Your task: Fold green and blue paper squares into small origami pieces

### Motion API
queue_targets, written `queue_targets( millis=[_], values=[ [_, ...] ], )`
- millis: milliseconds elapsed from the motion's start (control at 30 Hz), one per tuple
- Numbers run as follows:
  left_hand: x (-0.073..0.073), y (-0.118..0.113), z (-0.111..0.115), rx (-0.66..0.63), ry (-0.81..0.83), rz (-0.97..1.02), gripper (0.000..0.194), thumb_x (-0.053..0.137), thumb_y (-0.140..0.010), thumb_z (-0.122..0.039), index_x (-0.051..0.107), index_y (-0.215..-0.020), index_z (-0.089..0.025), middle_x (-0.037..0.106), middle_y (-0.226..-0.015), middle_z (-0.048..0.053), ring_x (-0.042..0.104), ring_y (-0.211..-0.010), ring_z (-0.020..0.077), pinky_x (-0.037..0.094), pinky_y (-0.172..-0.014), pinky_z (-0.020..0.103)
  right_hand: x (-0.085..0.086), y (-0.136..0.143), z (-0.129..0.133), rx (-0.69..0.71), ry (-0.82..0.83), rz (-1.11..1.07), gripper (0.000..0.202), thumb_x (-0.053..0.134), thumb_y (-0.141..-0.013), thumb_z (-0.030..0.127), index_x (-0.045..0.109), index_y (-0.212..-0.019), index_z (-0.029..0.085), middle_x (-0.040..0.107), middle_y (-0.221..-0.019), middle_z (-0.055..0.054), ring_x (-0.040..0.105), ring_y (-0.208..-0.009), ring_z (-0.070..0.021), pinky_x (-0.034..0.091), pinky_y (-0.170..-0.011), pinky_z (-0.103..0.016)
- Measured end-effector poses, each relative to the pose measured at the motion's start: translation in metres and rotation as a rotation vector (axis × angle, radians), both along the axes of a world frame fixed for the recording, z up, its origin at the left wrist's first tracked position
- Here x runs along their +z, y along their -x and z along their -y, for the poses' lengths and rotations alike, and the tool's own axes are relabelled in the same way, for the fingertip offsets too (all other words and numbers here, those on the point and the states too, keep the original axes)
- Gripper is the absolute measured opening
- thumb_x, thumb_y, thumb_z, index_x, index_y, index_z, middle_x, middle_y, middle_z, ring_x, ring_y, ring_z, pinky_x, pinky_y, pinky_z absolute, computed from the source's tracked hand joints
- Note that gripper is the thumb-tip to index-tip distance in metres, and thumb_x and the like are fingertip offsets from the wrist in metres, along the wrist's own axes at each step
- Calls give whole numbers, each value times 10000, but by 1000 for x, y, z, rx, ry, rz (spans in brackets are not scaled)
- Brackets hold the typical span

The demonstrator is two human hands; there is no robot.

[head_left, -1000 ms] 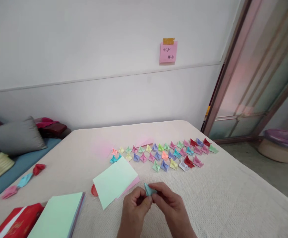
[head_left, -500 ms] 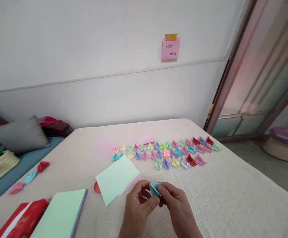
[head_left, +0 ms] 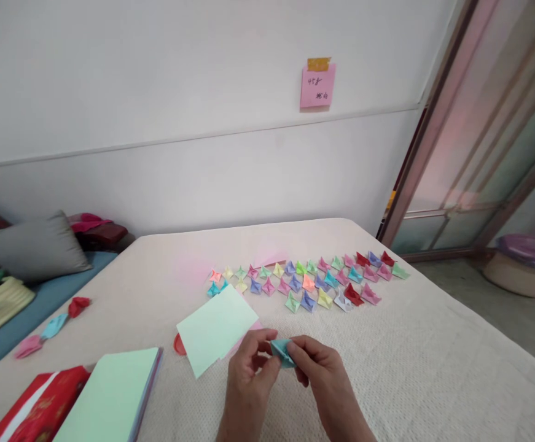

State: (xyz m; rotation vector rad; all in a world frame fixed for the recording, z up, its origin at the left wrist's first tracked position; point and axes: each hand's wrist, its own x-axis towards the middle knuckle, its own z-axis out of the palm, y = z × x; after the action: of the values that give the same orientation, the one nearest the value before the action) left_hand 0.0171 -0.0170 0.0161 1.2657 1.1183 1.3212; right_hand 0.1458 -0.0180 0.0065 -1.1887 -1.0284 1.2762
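A small folded piece of blue paper (head_left: 282, 352) is held above the cloth-covered table, between my two hands. My left hand (head_left: 252, 368) pinches its left edge between thumb and fingers. On the other side my right hand (head_left: 317, 371) grips it, with the thumb lying over the front. Beyond the hands, several small folded paper shapes in many colours (head_left: 308, 282) stand in rows. Loose light green sheets (head_left: 216, 328) lie just left of my left hand, over some pink paper and partly over a red round object (head_left: 179, 345).
At the lower left are a stack of light green paper (head_left: 110, 393) and a red packet (head_left: 41, 405). Red, blue and pink crumpled pieces (head_left: 54, 326) lie near the left edge. A pink note (head_left: 317, 86) is taped to the wall.
The blue folded paper has shifted slightly left and turned a little between my fingers. My left hand has moved a little left with it. The whole view has shifted slightly.
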Motion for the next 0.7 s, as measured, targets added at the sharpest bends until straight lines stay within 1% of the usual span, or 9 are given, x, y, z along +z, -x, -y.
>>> queue_targets(
  millis=[133, 267, 333, 400, 433, 500, 600, 700],
  values=[
    [2, 4, 2, -67, -154, -174, 211, 596, -737, -125, 707, -898, -205, 633, -1016, 67, 621, -874, 196, 511, -692, 268, 0, 0, -1, -21, -6, 14, 255, 640, -751, 403, 653, -637, 175, 432, -490, 59, 359, -475, -104, 269, -456, -239],
    [0, 4, 3, -10, -218, -274, 181, 573, -767, -131, 721, -834, -211, 631, -1008, 69, 627, -884, 201, 524, -700, 269, 2, -1, -1, -27, -44, 110, 256, 616, -774, 390, 655, -636, 178, 429, -470, 57, 372, -466, -110, 297, -443, -239],
    [0, 3, 3, 48, -238, -314, 171, 568, -781, -138, 717, -822, -210, 637, -983, 66, 629, -866, 197, 526, -698, 268, 3, -1, 1, -87, -132, 190, 212, 603, -792, 368, 667, -710, 183, 504, -533, 34, 432, -499, -123, 352, -470, -244],
    [1, 2, 3, 104, -252, -345, 162, 568, -791, -142, 712, -819, -210, 643, -964, 66, 629, -843, 193, 524, -692, 268, 2, -1, 4, -168, -284, 297, 141, 586, -812, 307, 669, -821, 194, 590, -676, -4, 494, -550, -133, 406, -508, -250],
    [1, 2, 3, 124, -256, -357, 161, 567, -795, -143, 711, -821, -211, 645, -961, 67, 629, -842, 194, 524, -693, 270, 1, 0, 5, -192, -365, 356, 122, 572, -822, 267, 665, -865, 200, 610, -745, -22, 518, -573, -136, 426, -523, -251],
    [2, 2, 3, 149, -273, -379, 163, 570, -799, -146, 714, -832, -217, 653, -951, 69, 631, -839, 201, 527, -698, 278, -2, 2, 9, -192, -502, 458, 142, 539, -840, 194, 658, -916, 206, 613, -823, -46, 562, -620, -142, 461, -546, -249],
    [0, 2, 3, 162, -326, -441, 165, 588, -787, -140, 718, -849, -220, 667, -930, 73, 642, -832, 211, 527, -732, 295, -9, 5, 12, -174, -629, 560, 184, 518, -854, 133, 655, -957, 200, 606, -847, -63, 614, -718, -160, 504, -616, -251],
    [-3, 1, 5, 183, -383, -513, 162, 595, -780, -123, 707, -856, -212, 674, -914, 76, 649, -849, 214, 512, -786, 296, -13, 7, 13, -197, -687, 642, 199, 501, -862, 101, 656, -954, 185, 606, -821, -66, 619, -709, -160, 510, -627, -259]
  ],
)
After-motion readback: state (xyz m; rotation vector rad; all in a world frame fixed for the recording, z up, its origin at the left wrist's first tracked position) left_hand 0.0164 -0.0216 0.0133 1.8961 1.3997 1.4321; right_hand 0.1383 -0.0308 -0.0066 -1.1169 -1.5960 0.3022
